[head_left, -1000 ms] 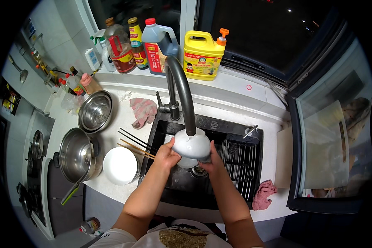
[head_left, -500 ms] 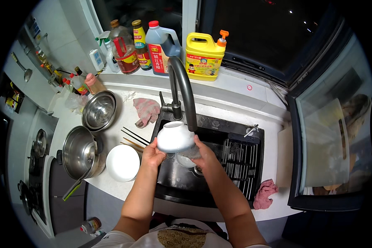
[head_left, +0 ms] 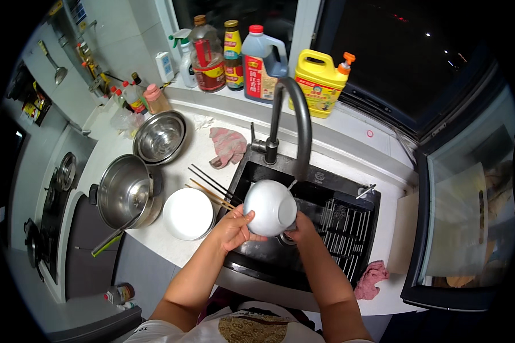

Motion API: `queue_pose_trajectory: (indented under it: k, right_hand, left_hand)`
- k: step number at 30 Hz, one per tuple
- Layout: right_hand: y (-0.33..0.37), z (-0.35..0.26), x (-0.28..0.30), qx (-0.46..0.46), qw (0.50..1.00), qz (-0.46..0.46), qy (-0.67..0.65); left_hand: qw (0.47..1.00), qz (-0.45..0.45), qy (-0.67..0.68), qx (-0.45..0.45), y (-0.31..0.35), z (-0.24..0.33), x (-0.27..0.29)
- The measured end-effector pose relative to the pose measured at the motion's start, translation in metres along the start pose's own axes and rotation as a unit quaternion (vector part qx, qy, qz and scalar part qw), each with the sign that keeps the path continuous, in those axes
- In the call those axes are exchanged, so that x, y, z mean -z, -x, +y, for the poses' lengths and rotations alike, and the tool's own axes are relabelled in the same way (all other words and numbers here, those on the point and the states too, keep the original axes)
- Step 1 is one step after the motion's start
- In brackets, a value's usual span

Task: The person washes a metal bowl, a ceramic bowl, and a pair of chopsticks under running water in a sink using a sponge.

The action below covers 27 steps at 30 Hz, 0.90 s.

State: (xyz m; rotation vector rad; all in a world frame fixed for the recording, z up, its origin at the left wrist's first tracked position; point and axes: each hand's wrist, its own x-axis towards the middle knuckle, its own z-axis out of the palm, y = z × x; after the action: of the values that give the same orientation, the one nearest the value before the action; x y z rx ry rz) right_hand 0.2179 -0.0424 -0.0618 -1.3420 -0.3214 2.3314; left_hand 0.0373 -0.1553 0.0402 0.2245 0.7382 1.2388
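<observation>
Over black kitchen sink (head_left: 252, 171), under curved dark tap (head_left: 294, 114): round white ceramic bowl (head_left: 270, 207), upturned, gripped by left hand (head_left: 233, 227) and right hand (head_left: 301, 227), fingers closed round rim; probably wet, slippery, stiff, breakable, best held by rim.

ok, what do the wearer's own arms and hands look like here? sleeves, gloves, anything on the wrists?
Both forearms come in from the lower edge, bare to above the elbow: no sleeves in view. The left hand and right hand wear no gloves; no watch, band or ring can be made out, though the right hand is partly hidden. At the bottom edge is a white top with a dark, gold-patterned print.
</observation>
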Motion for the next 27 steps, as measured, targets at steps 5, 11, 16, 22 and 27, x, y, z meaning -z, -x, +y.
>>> queue_pose_trajectory:
  k: [5,11,16,22,27]
  right_hand:
    - [-0.04,0.023,0.022,-0.034,0.999,0.014,-0.009]
    - [-0.055,0.041,0.025,-0.043,0.992,0.12,-0.024]
    - [-0.085,0.062,0.045,-0.029,0.993,0.111,-0.018]
    - [-0.112,0.08,0.059,-0.079,0.99,0.113,0.021]
    - [-0.133,0.095,0.074,-0.054,0.996,0.07,0.008]
  left_hand:
    - [0.938,0.049,-0.337,-0.061,0.041,0.0,0.0]
    - [0.538,0.15,-0.76,-0.333,0.105,0.017,-0.014]
    - [0.429,0.261,-0.813,-0.294,0.121,0.021,0.022]
    - [0.433,0.295,-0.809,-0.268,0.115,0.006,0.067]
    - [0.448,0.325,-0.801,-0.227,0.107,-0.003,0.077]
